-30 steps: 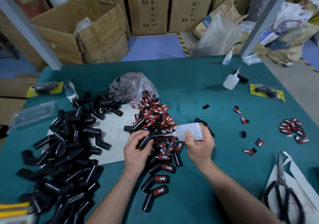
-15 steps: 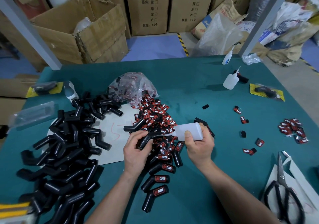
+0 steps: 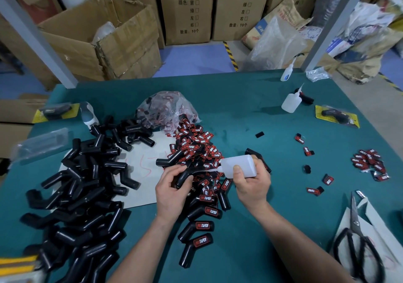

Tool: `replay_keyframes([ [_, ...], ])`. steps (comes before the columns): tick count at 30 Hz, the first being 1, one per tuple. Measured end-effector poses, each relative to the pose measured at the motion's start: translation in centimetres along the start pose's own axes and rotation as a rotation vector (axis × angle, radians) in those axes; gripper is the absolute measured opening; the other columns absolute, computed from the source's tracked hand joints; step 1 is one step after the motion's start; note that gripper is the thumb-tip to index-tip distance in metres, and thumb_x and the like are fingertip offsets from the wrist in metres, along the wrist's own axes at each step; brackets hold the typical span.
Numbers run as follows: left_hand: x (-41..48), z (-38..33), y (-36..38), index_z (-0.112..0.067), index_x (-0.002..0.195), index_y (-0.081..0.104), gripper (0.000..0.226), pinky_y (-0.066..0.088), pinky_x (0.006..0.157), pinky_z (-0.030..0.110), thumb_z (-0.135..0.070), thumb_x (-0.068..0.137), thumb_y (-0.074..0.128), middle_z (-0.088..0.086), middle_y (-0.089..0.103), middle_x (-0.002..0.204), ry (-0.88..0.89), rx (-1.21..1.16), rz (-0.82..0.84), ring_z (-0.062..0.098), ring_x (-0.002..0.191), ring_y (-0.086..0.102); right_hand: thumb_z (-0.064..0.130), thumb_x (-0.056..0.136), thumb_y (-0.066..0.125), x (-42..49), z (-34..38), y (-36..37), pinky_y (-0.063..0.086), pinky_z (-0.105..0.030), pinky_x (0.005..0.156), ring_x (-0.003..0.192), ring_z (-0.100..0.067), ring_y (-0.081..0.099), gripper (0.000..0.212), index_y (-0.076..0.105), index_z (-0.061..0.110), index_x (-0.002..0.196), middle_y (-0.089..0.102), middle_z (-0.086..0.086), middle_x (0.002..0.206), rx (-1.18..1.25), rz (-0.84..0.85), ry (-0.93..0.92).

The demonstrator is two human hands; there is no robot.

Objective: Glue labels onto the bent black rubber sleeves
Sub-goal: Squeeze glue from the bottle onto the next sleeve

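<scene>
My left hand (image 3: 172,191) grips a bent black rubber sleeve (image 3: 185,174) over the middle of the table. My right hand (image 3: 253,184) holds a white glue bottle (image 3: 239,165) on its side, nozzle pointing left and touching the sleeve. Behind them lies a heap of red and black labels (image 3: 196,149) spilling from a clear bag (image 3: 165,110). A large pile of unlabelled black sleeves (image 3: 80,195) fills the left. Several labelled sleeves (image 3: 200,226) lie in a row below my hands.
Black scissors (image 3: 357,245) lie on white paper at the right front. Two more glue bottles (image 3: 291,102) stand far right, near a packaged sleeve (image 3: 337,117). Loose labels (image 3: 368,162) are scattered on the right of the green table (image 3: 239,117). Cardboard boxes stand behind.
</scene>
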State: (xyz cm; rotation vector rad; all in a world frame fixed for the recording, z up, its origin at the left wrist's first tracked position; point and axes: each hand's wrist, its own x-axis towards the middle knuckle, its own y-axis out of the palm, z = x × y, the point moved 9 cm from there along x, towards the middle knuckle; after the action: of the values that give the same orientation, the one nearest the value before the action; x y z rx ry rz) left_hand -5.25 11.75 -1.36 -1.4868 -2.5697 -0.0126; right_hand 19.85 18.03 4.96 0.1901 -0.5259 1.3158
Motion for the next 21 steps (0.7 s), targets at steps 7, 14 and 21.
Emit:
replay_keyframes([
  [7, 0.01, 0.23, -0.06, -0.030, 0.101, 0.075, 0.043, 0.049, 0.090, 0.012, 0.008, 0.083, 0.080, -0.001, 0.071, 0.111, -0.019, 0.003, -0.018, 0.010, 0.107, 0.068, 0.029, 0.083, 0.065, 0.08, -0.04, -0.23, 0.043, -0.009, 0.062, 0.072, 0.009, 0.055, 0.027, 0.061, 0.003, 0.092, 0.057, 0.015, 0.085, 0.000, -0.021, 0.017],
  [14, -0.01, 0.39, -0.13, -0.031, 0.101, 0.076, 0.042, 0.050, 0.089, 0.011, 0.006, 0.083, 0.081, -0.005, 0.072, 0.110, -0.022, 0.003, -0.018, 0.007, 0.106, 0.068, 0.029, 0.083, 0.065, 0.23, 0.05, -0.40, 0.043, -0.010, 0.060, 0.073, 0.010, 0.055, 0.030, 0.062, 0.000, 0.092, 0.057, 0.016, 0.086, -0.009, -0.033, 0.005],
  [21, 0.10, 0.99, -0.38, -0.027, 0.104, 0.076, 0.035, 0.052, 0.088, 0.013, 0.002, 0.084, 0.081, -0.010, 0.071, 0.111, -0.049, -0.003, -0.035, 0.009, 0.108, 0.068, 0.029, 0.083, 0.065, 0.41, 0.05, -0.60, 0.043, -0.011, 0.058, 0.070, 0.003, 0.055, 0.037, 0.062, -0.006, 0.091, 0.057, 0.013, 0.084, -0.019, -0.042, -0.008],
])
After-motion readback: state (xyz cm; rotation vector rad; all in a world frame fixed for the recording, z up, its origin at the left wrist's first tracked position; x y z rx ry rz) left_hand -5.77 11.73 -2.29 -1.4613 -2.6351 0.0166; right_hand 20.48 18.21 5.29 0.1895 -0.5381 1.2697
